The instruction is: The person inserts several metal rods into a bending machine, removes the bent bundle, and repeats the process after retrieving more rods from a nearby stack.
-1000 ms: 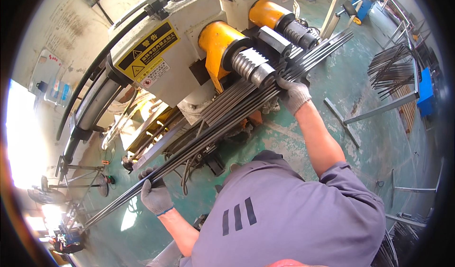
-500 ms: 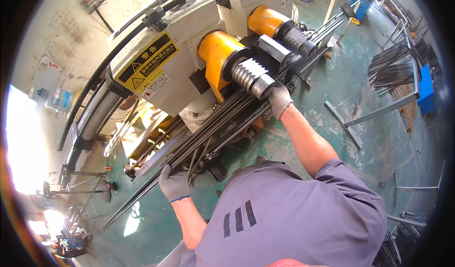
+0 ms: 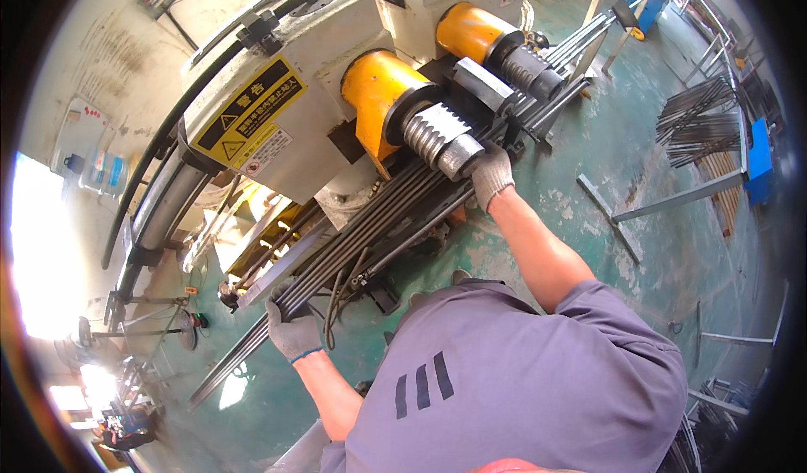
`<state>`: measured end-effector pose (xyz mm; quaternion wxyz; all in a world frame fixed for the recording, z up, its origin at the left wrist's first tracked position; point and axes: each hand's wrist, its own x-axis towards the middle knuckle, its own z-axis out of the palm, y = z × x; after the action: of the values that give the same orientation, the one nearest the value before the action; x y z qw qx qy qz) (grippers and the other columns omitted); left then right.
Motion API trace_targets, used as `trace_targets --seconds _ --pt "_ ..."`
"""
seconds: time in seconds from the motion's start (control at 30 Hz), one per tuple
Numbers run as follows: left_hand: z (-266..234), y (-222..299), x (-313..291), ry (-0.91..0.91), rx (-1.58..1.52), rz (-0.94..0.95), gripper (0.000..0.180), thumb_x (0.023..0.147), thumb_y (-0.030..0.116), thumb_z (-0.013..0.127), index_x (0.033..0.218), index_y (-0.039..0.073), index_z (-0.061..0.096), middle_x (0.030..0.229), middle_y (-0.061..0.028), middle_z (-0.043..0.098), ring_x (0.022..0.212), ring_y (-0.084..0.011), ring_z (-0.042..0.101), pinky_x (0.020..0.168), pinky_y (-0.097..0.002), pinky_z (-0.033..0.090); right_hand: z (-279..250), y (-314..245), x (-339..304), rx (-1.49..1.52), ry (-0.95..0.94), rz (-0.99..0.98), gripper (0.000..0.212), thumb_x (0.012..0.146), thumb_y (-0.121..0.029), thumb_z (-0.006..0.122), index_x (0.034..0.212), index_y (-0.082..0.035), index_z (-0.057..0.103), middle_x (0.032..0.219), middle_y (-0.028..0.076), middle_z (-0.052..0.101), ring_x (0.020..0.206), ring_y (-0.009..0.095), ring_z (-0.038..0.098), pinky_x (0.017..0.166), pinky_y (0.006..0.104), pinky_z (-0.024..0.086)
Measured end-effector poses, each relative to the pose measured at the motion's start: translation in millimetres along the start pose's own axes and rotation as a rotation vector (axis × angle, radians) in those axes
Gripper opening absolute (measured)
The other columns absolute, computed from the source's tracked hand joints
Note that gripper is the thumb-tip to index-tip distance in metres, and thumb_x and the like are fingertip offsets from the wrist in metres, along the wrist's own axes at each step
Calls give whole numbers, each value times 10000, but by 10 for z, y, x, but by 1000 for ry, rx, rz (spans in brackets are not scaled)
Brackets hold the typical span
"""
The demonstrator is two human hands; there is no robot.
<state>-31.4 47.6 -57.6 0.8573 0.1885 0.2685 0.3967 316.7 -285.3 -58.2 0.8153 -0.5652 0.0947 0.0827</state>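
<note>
A bundle of long, thin metal rods [image 3: 349,231] runs slantwise from the lower left to the upper right, along the front of a bending machine [image 3: 324,70]. My left hand [image 3: 294,332], in a pale knitted glove, is closed round the rods towards their lower-left end, thumb on the near side. My right hand [image 3: 493,177], gloved alike, is closed on the rods just beside the end of a ribbed steel roller [image 3: 443,139]. Its fingertips are partly hidden behind the rods and the roller. An orange housing [image 3: 382,95] carries this roller.
A second orange housing [image 3: 475,34] with a ribbed roller stands farther right. Loose dark cables [image 3: 336,305] hang below the rods. A steel bar frame [image 3: 609,221] lies on the green floor at right, near a rack of thin rods [image 3: 698,120]. A pedestal fan [image 3: 187,330] stands at left.
My left hand has moved a little left and down along with the rods, which now lie more spread apart side by side. My right hand has shifted slightly left, still beside the roller.
</note>
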Motion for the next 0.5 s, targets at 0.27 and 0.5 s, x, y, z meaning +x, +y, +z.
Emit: trace_targets --seconds 0.27,0.5 --pt "688 -823 -83 -25 38 -171 319 1082 239 593 1233 -33 663 1243 -170 708 1212 -329 654 1139 -528 491 13 -146 -288 -95 61 51 327 1010 -53 556 1302 45 664 1122 92 726 1008 179 661 878 312 522" --pt "108 -196 162 93 16 88 315 1107 257 513 1217 -6 649 1203 -164 713 1163 -345 683 1080 -520 538 -1254 193 -302 -110 193 148 390 1059 -367 665 1232 -17 675 1058 131 785 883 247 768 793 374 619"
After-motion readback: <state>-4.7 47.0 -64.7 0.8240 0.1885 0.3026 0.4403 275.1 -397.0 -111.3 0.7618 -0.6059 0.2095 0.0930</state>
